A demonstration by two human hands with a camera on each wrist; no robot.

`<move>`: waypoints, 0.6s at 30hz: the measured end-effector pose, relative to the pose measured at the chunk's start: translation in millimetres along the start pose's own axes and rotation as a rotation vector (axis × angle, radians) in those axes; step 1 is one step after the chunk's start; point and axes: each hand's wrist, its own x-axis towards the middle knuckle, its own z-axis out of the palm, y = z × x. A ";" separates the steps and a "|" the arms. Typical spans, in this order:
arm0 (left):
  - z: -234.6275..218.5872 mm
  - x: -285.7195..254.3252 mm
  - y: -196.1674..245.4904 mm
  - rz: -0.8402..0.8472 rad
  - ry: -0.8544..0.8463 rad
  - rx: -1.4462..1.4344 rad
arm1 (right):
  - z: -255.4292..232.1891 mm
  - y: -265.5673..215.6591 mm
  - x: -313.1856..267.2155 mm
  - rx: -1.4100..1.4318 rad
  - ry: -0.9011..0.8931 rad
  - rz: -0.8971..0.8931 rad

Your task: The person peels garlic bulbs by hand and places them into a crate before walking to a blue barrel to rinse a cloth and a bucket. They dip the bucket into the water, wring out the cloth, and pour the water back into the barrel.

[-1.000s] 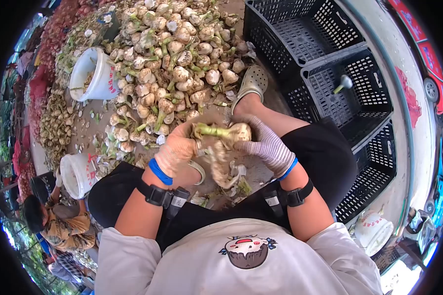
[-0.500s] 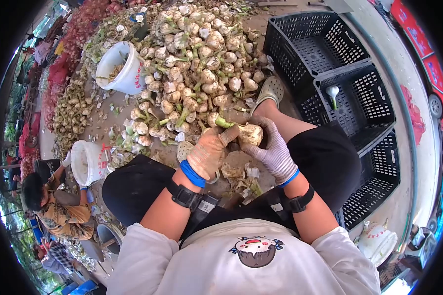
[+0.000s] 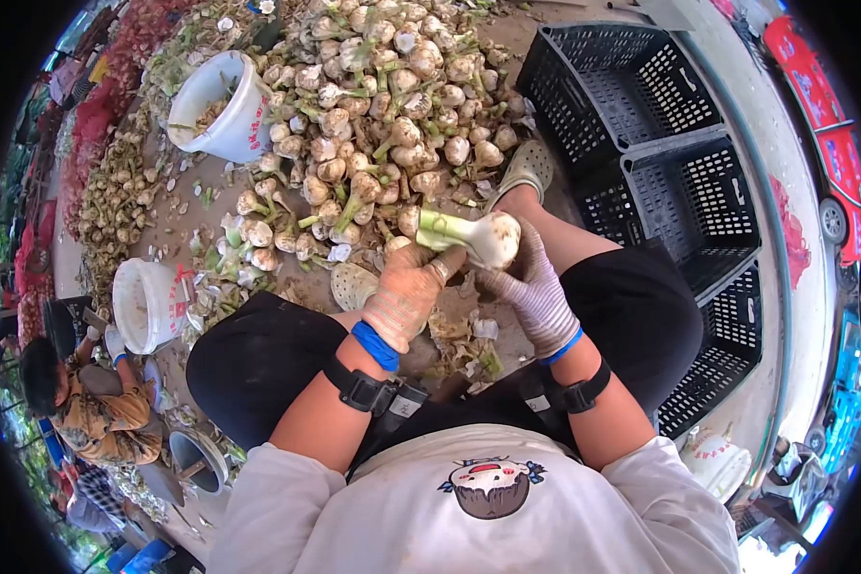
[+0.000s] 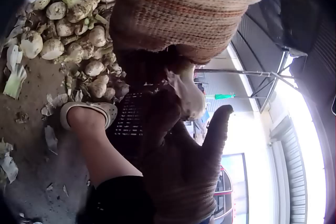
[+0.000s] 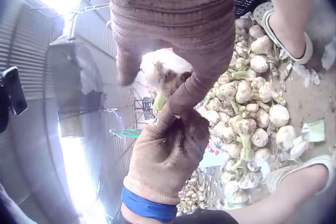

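Both grips close on one garlic bulb [image 3: 493, 239]: right hand [image 3: 534, 287] cups the head, left hand [image 3: 407, 292] pinches its green stalk [image 3: 442, 228] (peelings lie below). Best held steady, I judge, peeling outward.

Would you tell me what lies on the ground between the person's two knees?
In the head view, a loose heap of peeled garlic skins and trimmings lies there, below the white garlic bulb.

- Open-air produce sorting yard: big garlic heap [image 3: 373, 105] on the dirt ground [image 3: 187, 215].
- Black plastic crates [image 3: 660, 143], white buckets [image 3: 222, 105], corrugated metal roof [image 5: 31, 50] overhead.
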 end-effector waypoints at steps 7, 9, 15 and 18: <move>6.0 3.6 19.1 -0.127 -0.159 -0.067 | -39.7 6.9 11.3 0.593 -0.410 0.402; 4.8 3.3 19.4 -0.109 -0.238 -0.224 | -26.8 13.6 7.6 0.001 0.006 -0.033; -22.2 4.0 42.7 -0.228 -0.358 -0.304 | -47.9 6.1 -0.7 0.513 -0.159 0.283; -17.3 14.9 51.9 -0.441 -0.139 -0.662 | -50.1 8.5 1.2 0.893 -0.245 0.362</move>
